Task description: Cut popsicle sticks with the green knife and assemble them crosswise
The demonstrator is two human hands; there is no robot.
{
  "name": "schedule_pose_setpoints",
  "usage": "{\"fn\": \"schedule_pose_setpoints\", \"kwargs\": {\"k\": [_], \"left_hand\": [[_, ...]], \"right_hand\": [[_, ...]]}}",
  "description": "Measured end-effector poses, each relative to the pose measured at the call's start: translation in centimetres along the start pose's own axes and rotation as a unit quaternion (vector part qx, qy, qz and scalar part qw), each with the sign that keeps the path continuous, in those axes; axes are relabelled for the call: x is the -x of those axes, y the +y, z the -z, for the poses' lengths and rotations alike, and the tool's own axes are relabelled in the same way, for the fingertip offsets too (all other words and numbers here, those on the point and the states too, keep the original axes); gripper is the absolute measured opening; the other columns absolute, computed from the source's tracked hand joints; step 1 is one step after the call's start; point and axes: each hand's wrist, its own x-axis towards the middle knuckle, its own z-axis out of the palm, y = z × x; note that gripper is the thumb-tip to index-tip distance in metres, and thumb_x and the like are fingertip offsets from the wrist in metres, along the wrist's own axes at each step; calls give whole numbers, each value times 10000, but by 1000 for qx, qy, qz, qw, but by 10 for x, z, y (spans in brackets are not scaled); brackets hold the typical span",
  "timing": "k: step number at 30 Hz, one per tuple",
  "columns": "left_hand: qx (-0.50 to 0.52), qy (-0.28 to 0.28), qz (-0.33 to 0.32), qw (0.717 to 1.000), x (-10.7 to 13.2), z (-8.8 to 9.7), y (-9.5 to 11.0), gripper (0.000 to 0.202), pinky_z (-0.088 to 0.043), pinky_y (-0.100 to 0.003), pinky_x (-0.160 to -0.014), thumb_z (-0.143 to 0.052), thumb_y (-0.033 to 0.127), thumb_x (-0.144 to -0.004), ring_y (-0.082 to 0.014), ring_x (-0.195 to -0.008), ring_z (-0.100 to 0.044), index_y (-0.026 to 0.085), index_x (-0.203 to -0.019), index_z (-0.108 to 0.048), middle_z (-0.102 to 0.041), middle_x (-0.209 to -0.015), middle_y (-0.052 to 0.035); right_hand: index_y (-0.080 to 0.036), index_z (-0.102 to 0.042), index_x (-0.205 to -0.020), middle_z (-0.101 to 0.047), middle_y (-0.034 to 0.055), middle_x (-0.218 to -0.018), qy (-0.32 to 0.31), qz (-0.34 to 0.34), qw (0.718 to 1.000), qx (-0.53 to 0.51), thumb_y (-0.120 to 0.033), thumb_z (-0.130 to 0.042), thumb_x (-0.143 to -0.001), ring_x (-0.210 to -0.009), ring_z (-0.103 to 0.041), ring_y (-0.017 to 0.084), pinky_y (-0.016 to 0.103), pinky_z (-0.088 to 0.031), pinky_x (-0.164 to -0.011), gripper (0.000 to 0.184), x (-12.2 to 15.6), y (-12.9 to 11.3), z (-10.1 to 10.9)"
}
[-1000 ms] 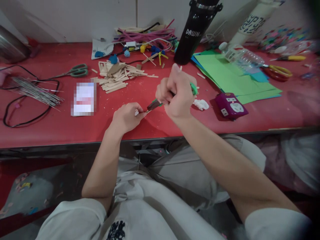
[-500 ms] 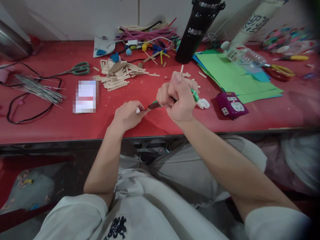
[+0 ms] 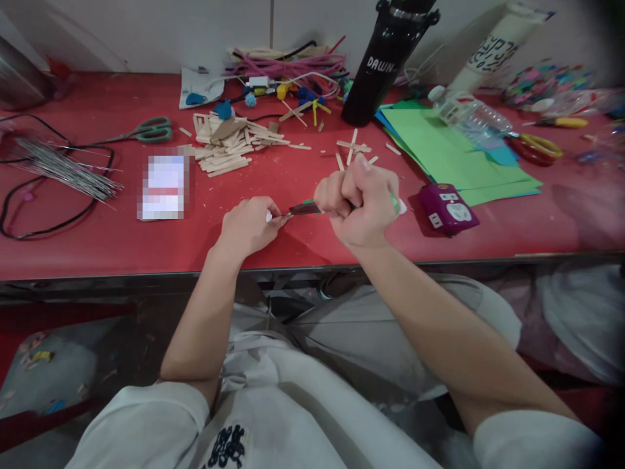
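Observation:
My right hand [image 3: 359,202] is closed in a fist around a green-handled knife [image 3: 305,208], its dark blade pointing left. The blade tip meets a small white piece [image 3: 268,217] pinched in my left hand [image 3: 248,225], which rests closed on the red table [image 3: 122,241] near its front edge. A heap of pale wooden sticks [image 3: 229,146] lies behind my left hand, and a few loose stick pieces [image 3: 352,148] lie just behind my right hand.
A black bottle [image 3: 381,62] stands at the back. Green paper sheets [image 3: 449,153] and a purple socket block [image 3: 448,208] lie to the right. Green scissors [image 3: 146,131], a bundle of thin wires [image 3: 63,172] and a black cable [image 3: 49,225] lie to the left.
My right hand with the knife has dropped lower and flatter toward the table, uncovering loose stick pieces behind it. My left hand has stayed in place.

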Motion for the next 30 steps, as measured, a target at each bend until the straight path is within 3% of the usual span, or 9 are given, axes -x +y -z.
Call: {"fn": "schedule_pose_setpoints", "kwargs": {"k": [5, 12, 18, 20, 25, 27, 30], "left_hand": [[1, 4, -2, 1000, 0, 0, -1, 267, -483, -400, -824, -645, 504, -832, -293, -1009, -664, 261, -903, -729, -757, -1046, -75], [6, 15, -6, 1000, 0, 0, -3, 210, -465, -382, -776, -653, 440, -817, -281, -947, -677, 261, -893, -731, -762, -993, -61], [14, 6, -17, 1000, -1, 0, -2, 251, -441, -351, -728, -639, 474, -817, -257, -913, -670, 243, -869, -723, -761, -987, -57], [17, 7, -14, 1000, -1, 0, -3, 257, -437, -348, -728, -639, 484, -817, -250, -909, -668, 246, -865, -721, -762, -976, -51], [17, 14, -19, 1000, -1, -1, -4, 260, -435, -352, -759, -644, 491, -822, -255, -941, -661, 250, -878, -726, -757, -989, -51], [19, 12, -17, 1000, 0, 0, -4, 269, -435, -346, -756, -644, 491, -820, -249, -934, -659, 241, -877, -726, -755, -988, -58], [30, 4, -24, 999, -1, 0, -5, 255, -430, -329, -724, -634, 470, -821, -227, -886, -655, 234, -863, -720, -755, -967, -51]], "right_hand": [[-221, -206, -476, -182, -63, -377, 18, -12, 999, 29, -563, -563, -919, -352, -204, 92, 298, -233, -410, 664, 4, 2, -5], [-225, -222, -477, -194, -73, -371, 89, 13, 995, -35, -544, -567, -933, -306, -210, 83, 285, -202, -370, 655, -14, 18, 18], [-236, -326, -477, -232, -64, -406, -40, 33, 999, 0, -505, -545, -960, -355, -273, 103, 300, -214, -417, 594, 3, 13, 1], [-235, -341, -475, -225, -67, -409, -43, 32, 999, -6, -487, -571, -952, -355, -264, 103, 304, -192, -417, 586, 3, 11, -2], [-224, -219, -482, -173, -80, -380, 30, 28, 999, -31, -548, -569, -941, -314, -198, 81, 297, -176, -382, 662, -11, 12, 6], [-215, -239, -480, -187, -75, -383, 11, 31, 999, -30, -512, -552, -959, -322, -211, 80, 295, -180, -393, 644, -7, 12, 5], [-211, -316, -481, -243, -64, -415, -67, 32, 997, -10, -439, -587, -950, -370, -256, 89, 297, -185, -430, 588, 6, 11, -3]]}}
